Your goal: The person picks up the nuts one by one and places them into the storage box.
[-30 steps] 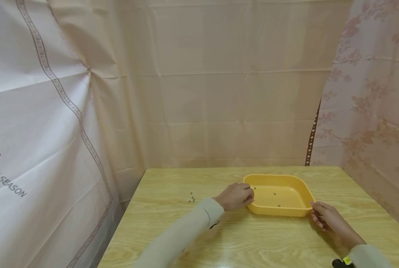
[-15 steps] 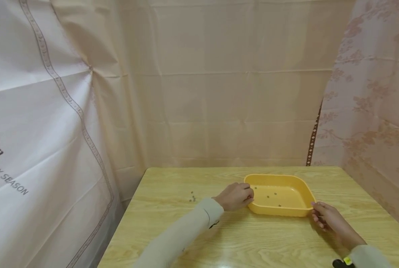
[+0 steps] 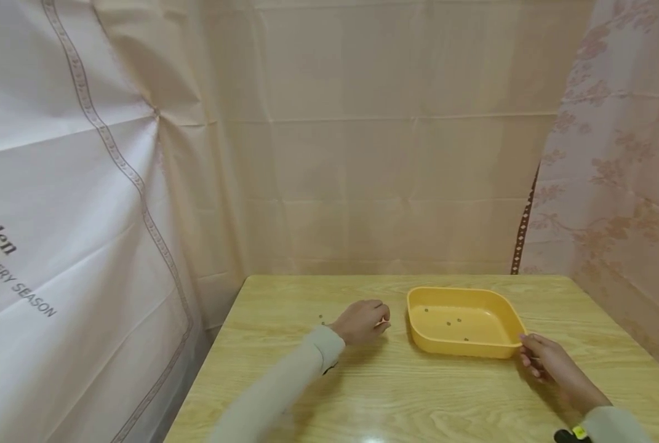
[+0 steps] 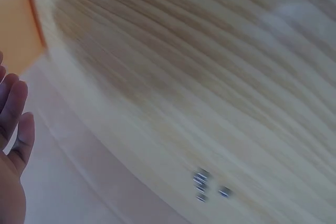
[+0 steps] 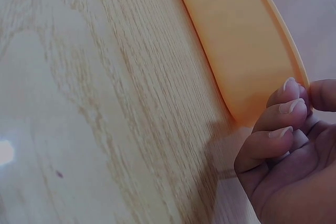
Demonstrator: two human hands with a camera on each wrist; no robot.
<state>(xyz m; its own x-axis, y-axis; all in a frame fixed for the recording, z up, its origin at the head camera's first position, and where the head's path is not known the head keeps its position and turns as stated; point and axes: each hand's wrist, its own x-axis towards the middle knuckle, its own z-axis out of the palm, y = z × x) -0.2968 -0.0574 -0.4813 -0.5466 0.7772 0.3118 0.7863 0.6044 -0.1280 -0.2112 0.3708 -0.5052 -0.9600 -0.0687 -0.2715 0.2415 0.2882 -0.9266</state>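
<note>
A yellow plastic tray (image 3: 462, 351) stands on the table, its near right corner pinched by my right hand (image 3: 553, 363). In the right wrist view the thumb and index finger (image 5: 286, 90) meet at the tray's rim (image 5: 286, 35). Several small ring-like metal pieces (image 3: 448, 323) lie scattered on the tray's floor. My left hand (image 3: 360, 322) hovers left of the tray, apart from it, holding nothing; its thumb (image 4: 23, 135) is apart from the fingers. More small silver pieces (image 4: 200, 179) lie on the table, blurred in the left wrist view and partly hidden by that hand in the head view.
The wooden table (image 3: 418, 394) ends at a back edge against a hanging beige cloth (image 3: 362, 154). Patterned cloths hang at both sides. A black object with a yellow patch (image 3: 573, 434) is by the right sleeve, partly cut off.
One more small metal piece appeared in the tray between the two earlier frames. My left hand has since left the tray's left rim and moved left. The right hand keeps its pinch.
</note>
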